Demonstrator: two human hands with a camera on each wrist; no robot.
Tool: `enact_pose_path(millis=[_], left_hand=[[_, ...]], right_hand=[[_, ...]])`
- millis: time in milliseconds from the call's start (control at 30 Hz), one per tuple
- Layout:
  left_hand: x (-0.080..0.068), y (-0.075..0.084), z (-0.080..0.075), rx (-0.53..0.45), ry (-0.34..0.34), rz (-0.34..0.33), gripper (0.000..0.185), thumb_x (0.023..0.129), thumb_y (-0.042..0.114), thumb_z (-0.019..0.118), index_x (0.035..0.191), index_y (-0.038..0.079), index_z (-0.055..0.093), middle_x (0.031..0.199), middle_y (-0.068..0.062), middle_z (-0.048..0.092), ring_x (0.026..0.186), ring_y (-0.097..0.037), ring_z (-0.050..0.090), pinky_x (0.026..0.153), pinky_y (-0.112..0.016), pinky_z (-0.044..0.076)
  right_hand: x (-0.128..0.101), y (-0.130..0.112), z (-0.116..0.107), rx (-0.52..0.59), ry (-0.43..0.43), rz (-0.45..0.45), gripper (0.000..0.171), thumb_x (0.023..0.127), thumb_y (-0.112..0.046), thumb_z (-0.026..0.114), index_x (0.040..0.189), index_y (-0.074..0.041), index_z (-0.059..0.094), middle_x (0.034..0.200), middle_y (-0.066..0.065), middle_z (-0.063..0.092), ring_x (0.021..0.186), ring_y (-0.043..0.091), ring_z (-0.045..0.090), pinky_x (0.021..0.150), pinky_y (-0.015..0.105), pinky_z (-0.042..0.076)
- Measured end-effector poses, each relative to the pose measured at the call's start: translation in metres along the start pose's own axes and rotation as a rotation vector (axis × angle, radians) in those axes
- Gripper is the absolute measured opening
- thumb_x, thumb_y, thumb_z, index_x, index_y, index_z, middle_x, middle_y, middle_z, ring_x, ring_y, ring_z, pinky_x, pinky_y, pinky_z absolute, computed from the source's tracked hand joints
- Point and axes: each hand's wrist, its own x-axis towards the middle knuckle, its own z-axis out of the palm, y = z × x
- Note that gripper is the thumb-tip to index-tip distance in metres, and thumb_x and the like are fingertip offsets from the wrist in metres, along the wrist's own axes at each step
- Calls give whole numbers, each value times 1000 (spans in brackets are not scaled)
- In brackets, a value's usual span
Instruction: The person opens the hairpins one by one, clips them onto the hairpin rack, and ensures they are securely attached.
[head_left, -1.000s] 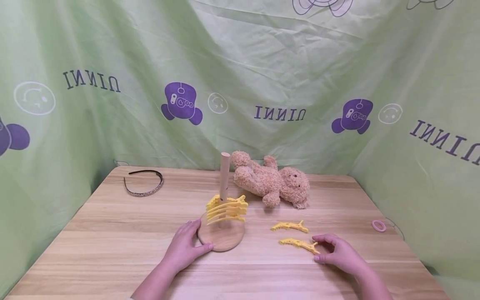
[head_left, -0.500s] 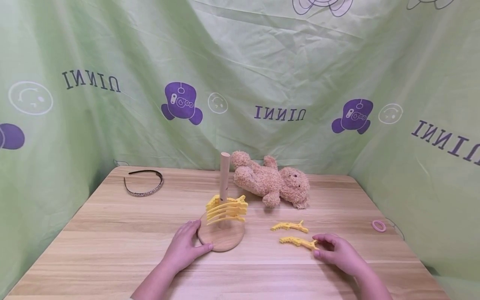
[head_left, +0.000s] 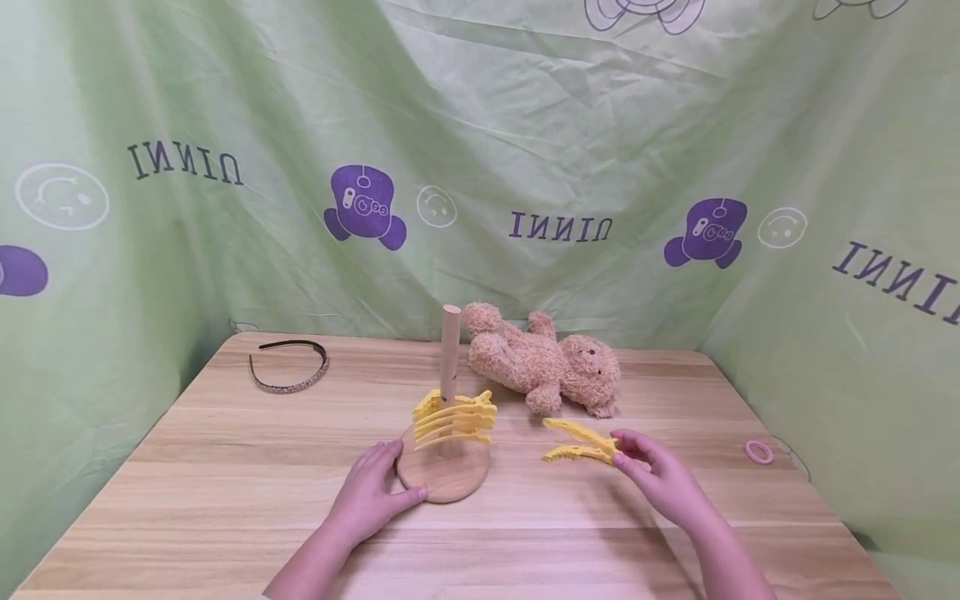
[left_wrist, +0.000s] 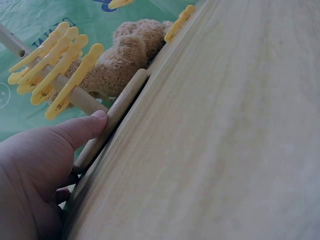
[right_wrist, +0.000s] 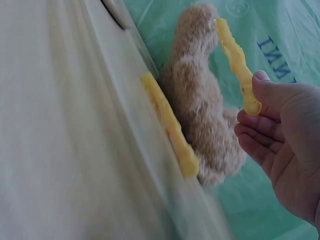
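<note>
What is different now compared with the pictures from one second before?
The right hand has lifted one yellow clip off the table, pinching its end, and moved it up toward the peg stand. The left hand, the second clip and the teddy bear stayed.

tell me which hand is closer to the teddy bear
Right. The right hand pinches a yellow hair clip just in front of the teddy bear; the left hand rests on the wooden stand's base, farther off.
</note>
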Motion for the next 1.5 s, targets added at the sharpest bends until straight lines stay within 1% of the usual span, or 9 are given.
enact_pose_path(millis=[200, 300, 433, 667, 733, 867, 1100, 1267, 1500], left_hand=[[0, 1, -1, -4, -5, -2, 88, 61, 55, 67, 128, 4, 40, 132, -14, 42, 127, -33, 29, 105, -50, 22], [0, 2, -2, -1, -11, -7, 88, 61, 56, 66, 128, 5, 40, 133, -13, 41, 127, -33, 29, 105, -50, 22], [-1, 3, -2, 3, -5, -5, 89, 61, 57, 66, 128, 5, 41, 132, -14, 42, 126, -33, 30, 105, -50, 22], [0, 2, -2, 7, -5, -5, 87, 62, 56, 66, 128, 5, 40, 132, -13, 42, 127, -33, 30, 105, -50, 21], [0, 2, -2, 7, -6, -5, 88, 62, 56, 66, 128, 5, 40, 132, -13, 42, 127, -33, 30, 105, -50, 21], [0, 2, -3, 8, -14, -7, 88, 62, 56, 66, 128, 4, 40, 133, -14, 41, 127, -33, 29, 105, -50, 21], [-1, 2, -3, 17, -20, -4, 87, 62, 56, 66, 128, 4, 40, 132, -14, 42, 127, -33, 29, 106, -50, 21], [-1, 3, -2, 22, -13, 5, 86, 62, 54, 66, 127, 3, 41, 131, -14, 43, 126, -33, 30, 106, -49, 21], [0, 3, -3, 19, -8, 9, 86, 62, 54, 66, 127, 3, 41, 131, -14, 43, 125, -34, 31, 104, -51, 22]], right_hand=[[20, -28, 2, -20, 25, -137, 36, 83, -31, 55, 113, -10, 54, 100, 1, 60, 92, 13, 54, 73, 22, 50], [30, -42, 3, -34, 32, -176, 37, 82, -31, 56, 112, -10, 55, 99, 0, 60, 91, 12, 54, 71, 22, 50], [43, -62, 7, -28, 40, -194, 36, 81, -32, 57, 110, -11, 57, 94, -2, 61, 87, 10, 54, 69, 21, 49], [62, -91, 19, 81, 55, -213, 32, 81, -29, 58, 105, -9, 60, 94, 3, 64, 84, 13, 60, 73, 22, 52], [68, -98, 24, 71, 65, -229, 31, 80, -28, 58, 104, -9, 61, 95, 4, 65, 84, 13, 61, 74, 23, 52], [76, -110, 35, 17, 57, -266, 25, 79, -27, 60, 101, -14, 63, 90, -1, 65, 82, 10, 59, 72, 23, 51], [85, -125, 51, -38, 12, -356, 20, 79, -21, 61, 97, -14, 63, 86, -4, 66, 79, 9, 58, 70, 24, 50], [88, -133, 56, -29, -40, -364, 21, 79, -19, 61, 99, -13, 63, 92, -2, 66, 81, 10, 61, 72, 24, 51], [89, -137, 57, -43, -85, -383, 21, 80, -23, 59, 99, -15, 62, 95, 0, 65, 84, 10, 61, 74, 23, 51]])
